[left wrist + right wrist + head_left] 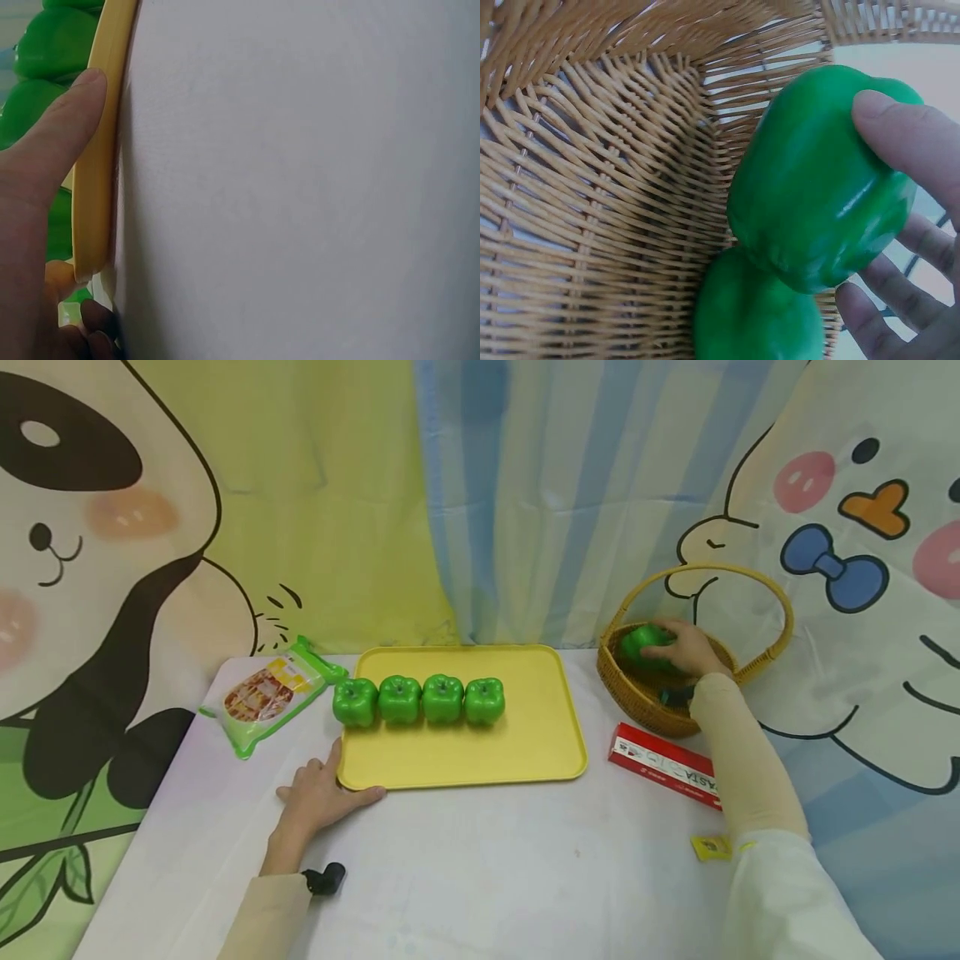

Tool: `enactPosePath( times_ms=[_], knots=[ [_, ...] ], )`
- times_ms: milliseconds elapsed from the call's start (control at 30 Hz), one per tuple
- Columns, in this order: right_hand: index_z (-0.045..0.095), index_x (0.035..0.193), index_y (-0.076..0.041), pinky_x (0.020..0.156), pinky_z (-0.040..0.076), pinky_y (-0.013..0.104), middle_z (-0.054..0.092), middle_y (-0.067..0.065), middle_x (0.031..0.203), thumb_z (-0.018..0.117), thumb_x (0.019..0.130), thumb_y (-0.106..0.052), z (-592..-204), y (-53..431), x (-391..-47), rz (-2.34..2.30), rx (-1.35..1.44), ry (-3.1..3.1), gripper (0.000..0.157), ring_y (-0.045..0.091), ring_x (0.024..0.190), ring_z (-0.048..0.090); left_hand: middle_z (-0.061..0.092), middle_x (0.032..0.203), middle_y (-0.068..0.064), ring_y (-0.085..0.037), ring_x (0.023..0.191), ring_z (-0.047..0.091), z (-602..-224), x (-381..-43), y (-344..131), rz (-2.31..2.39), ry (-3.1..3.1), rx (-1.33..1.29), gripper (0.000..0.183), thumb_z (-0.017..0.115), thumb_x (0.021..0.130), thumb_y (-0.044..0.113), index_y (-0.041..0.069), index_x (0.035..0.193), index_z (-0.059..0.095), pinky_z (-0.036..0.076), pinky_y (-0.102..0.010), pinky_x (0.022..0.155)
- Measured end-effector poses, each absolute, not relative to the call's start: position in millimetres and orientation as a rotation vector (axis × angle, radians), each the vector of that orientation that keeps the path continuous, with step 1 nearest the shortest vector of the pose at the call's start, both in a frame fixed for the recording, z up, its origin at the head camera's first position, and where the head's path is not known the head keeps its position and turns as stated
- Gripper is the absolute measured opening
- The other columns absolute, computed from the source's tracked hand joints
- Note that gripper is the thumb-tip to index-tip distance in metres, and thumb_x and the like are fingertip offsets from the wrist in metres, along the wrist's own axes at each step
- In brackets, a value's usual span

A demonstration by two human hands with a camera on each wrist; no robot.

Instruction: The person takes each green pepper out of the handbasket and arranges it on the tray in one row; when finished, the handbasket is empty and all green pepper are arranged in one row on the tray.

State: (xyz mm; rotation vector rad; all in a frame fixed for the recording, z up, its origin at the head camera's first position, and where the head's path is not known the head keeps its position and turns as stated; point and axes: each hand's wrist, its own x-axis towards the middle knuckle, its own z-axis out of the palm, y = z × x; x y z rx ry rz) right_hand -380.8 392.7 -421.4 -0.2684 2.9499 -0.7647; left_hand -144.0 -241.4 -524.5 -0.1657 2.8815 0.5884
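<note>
In the head view, my right hand [686,647] reaches into a wicker basket [637,697] and grips a green bell pepper [643,643]. The right wrist view shows the thumb on one side of the held pepper [825,180] and fingers on the other, above a second pepper [757,311] in the basket. My left hand [321,793] rests at the near left corner of the yellow tray [465,760], thumb along its front edge. Several green peppers [442,698] stand in a row on the tray. In the left wrist view, the thumb [71,124] touches the rim.
A green and white food packet [262,693] lies left of the tray. Before the basket is a red pasta box [663,764], partly behind the right forearm, with a small yellow packet [711,847] nearer. The basket's tall handle [705,568] arches over it. Curtains hang behind.
</note>
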Motion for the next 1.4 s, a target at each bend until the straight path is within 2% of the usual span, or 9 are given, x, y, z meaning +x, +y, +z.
enactPosePath(
  times_ms=[133, 333, 400, 633, 867, 1133, 1400],
  knots=[
    [0.039, 0.154, -0.009, 0.109, 0.033, 0.068, 0.032, 0.031, 0.155, 0.072, 0.091, -0.043, -412.5, 389.9, -376.2, -0.783, -0.279, 2.981, 0.079, 0.051, 0.138, 0.037, 0.047, 0.129, -0.037, -0.055, 0.119, 0.046, -523.6, -144.7, -243.9, 0.586, 2.873, -0.17, 0.138, 0.058, 0.066, 0.093, 0.008, 0.162, 0.006, 0.029, -0.082, 0.087],
    [0.039, 0.156, -0.021, 0.102, 0.04, 0.068, 0.032, 0.031, 0.151, 0.07, 0.092, -0.048, -405.5, 388.5, -365.3, -0.822, -0.265, 2.993, 0.076, 0.05, 0.133, 0.042, 0.048, 0.127, -0.037, -0.054, 0.116, 0.047, -522.1, -145.7, -246.1, 0.587, 2.869, -0.169, 0.138, 0.058, 0.067, 0.093, 0.009, 0.162, 0.005, 0.03, -0.08, 0.085],
    [0.039, 0.155, -0.022, 0.1, 0.041, 0.068, 0.033, 0.031, 0.149, 0.069, 0.092, -0.048, -404.2, 388.6, -359.9, -0.834, -0.257, 2.998, 0.074, 0.05, 0.132, 0.043, 0.048, 0.127, -0.038, -0.055, 0.116, 0.047, -521.9, -146.1, -246.4, 0.589, 2.87, -0.168, 0.137, 0.058, 0.068, 0.092, 0.008, 0.162, 0.005, 0.031, -0.079, 0.084],
    [0.039, 0.155, -0.016, 0.098, 0.043, 0.067, 0.035, 0.032, 0.139, 0.067, 0.095, -0.043, -402.0, 387.9, -337.0, -0.908, -0.267, 3.045, 0.072, 0.053, 0.126, 0.046, 0.047, 0.126, -0.038, -0.055, 0.116, 0.046, -518.5, -145.9, -246.5, 0.596, 2.876, -0.168, 0.136, 0.06, 0.069, 0.09, 0.008, 0.162, 0.005, 0.031, -0.078, 0.083],
    [0.043, 0.152, -0.012, 0.097, 0.047, 0.066, 0.036, 0.028, 0.144, 0.07, 0.094, -0.04, -403.5, 377.0, -310.0, -0.992, -0.282, 3.059, 0.07, 0.052, 0.126, 0.049, 0.049, 0.124, -0.037, -0.053, 0.113, 0.048, -518.8, -145.6, -246.6, 0.593, 2.883, -0.161, 0.137, 0.058, 0.068, 0.092, 0.008, 0.162, 0.005, 0.033, -0.073, 0.08],
    [0.045, 0.146, -0.006, 0.102, 0.049, 0.059, 0.043, 0.02, 0.143, 0.074, 0.091, -0.026, -406.8, 350.8, -290.2, -1.153, -0.363, 2.997, 0.065, 0.042, 0.127, 0.052, 0.048, 0.125, -0.038, -0.055, 0.114, 0.047, -522.8, -146.3, -246.7, 0.59, 2.883, -0.146, 0.138, 0.059, 0.067, 0.092, 0.007, 0.162, 0.006, 0.032, -0.074, 0.08],
    [0.046, 0.141, -0.002, 0.103, 0.049, 0.058, 0.048, 0.02, 0.139, 0.077, 0.089, -0.021, -414.7, 326.8, -279.9, -1.158, -0.471, 2.994, 0.064, 0.039, 0.125, 0.052, 0.049, 0.123, -0.038, -0.054, 0.112, 0.048, -526.3, -147.0, -245.3, 0.596, 2.89, -0.126, 0.138, 0.059, 0.067, 0.092, 0.007, 0.162, 0.006, 0.032, -0.075, 0.08]
  ],
)
